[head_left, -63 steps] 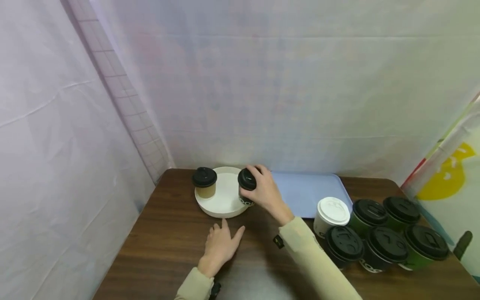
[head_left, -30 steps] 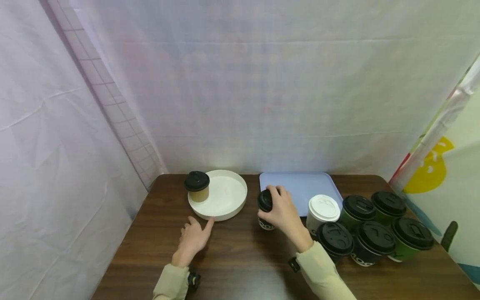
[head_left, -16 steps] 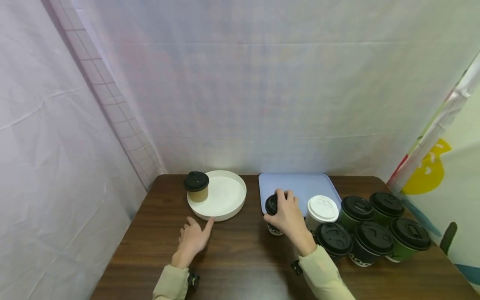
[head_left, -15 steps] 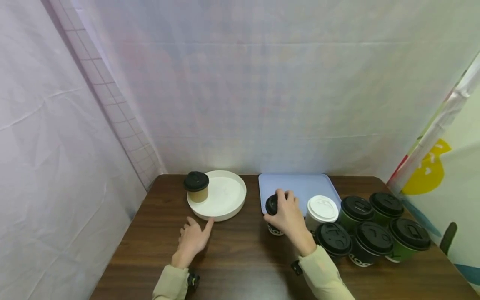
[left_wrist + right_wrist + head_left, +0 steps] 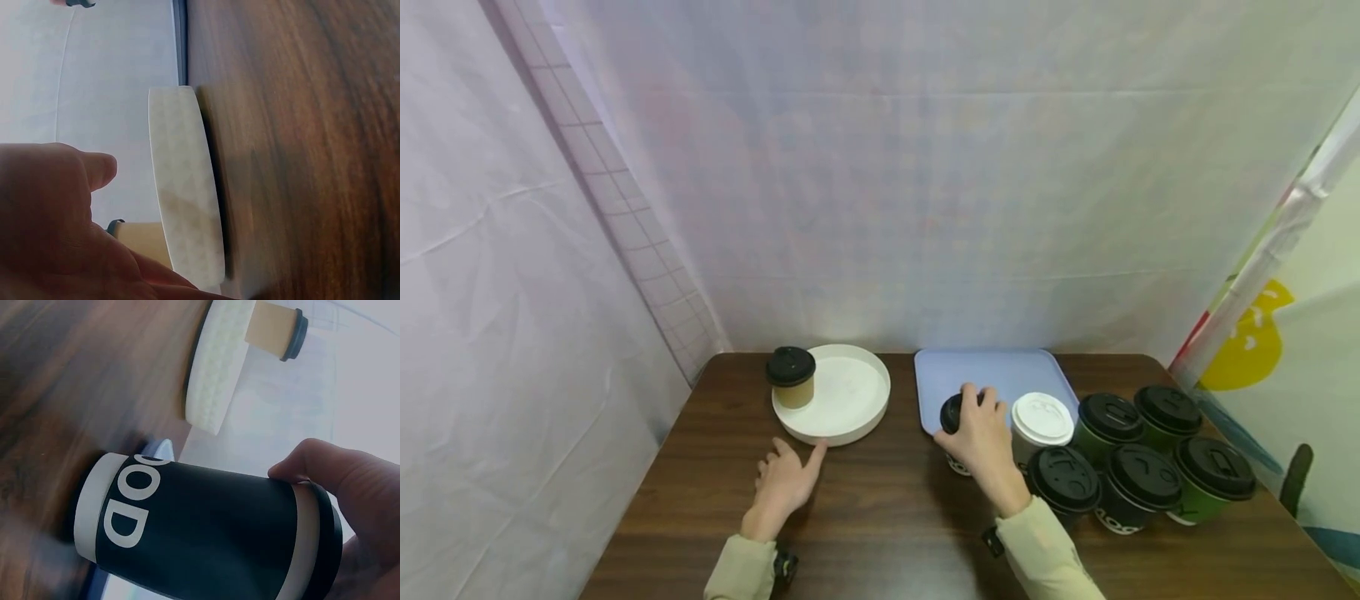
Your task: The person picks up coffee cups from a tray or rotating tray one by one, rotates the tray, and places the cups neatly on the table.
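Observation:
My right hand [image 5: 987, 442] grips a dark paper coffee cup [image 5: 212, 525] near its black lid, thumb on one side. White lettering shows low on the cup's wall. It is upright by the front edge of the blue tray [image 5: 1000, 371]; whether its base touches the table, I cannot tell. My left hand [image 5: 784, 483] holds nothing, its fingers loosely extended just in front of a round white tray [image 5: 853, 392]. A brown kraft cup [image 5: 793, 393] with a black lid stands at that tray's left side.
A white-lidded cup [image 5: 1042, 419] stands just right of my right hand. Beyond it cluster several black-lidded cups, among them a green cup [image 5: 1215, 468] and a dark cup [image 5: 1142, 475]. A white curtain [image 5: 887, 208] hangs behind the wooden table [image 5: 865, 517].
My right hand has lifted the dark cup off the round tray and carried it right, toward the white-lidded cup. My left hand has shifted slightly left and stays near the round tray.

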`<state>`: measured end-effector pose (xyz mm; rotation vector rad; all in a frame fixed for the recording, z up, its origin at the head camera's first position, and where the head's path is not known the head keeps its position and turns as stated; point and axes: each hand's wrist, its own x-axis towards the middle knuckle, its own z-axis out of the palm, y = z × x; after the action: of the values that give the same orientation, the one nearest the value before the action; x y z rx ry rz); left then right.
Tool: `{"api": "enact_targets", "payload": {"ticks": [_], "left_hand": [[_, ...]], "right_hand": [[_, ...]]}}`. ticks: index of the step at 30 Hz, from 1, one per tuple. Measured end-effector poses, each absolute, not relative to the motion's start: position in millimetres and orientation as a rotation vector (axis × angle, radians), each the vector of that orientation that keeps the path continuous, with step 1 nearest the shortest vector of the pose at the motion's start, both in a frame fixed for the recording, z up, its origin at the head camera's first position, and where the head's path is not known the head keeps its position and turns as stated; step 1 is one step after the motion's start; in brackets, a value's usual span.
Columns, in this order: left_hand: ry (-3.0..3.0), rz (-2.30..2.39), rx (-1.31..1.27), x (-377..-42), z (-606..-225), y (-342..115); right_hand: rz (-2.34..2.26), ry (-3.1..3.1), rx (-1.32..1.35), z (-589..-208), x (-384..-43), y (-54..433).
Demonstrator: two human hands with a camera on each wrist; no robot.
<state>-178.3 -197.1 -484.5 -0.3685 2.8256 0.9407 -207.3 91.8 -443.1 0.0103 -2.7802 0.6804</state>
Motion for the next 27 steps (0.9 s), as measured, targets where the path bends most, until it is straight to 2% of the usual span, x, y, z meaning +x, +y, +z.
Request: {"api": "enact_targets", "payload": {"ticks": [15, 27], "left_hand": [[2.833, 0.913, -0.354, -178.0, -485.5, -196.5], [2.820, 0.937, -0.342, -174.6, -485.0, -196.4]], "right_hand": [[0.608, -2.669, -0.025, -461.8, -203.1, 95.4], [0.590, -2.708, -0.033, -462.3, -202.5, 97.3]]}}
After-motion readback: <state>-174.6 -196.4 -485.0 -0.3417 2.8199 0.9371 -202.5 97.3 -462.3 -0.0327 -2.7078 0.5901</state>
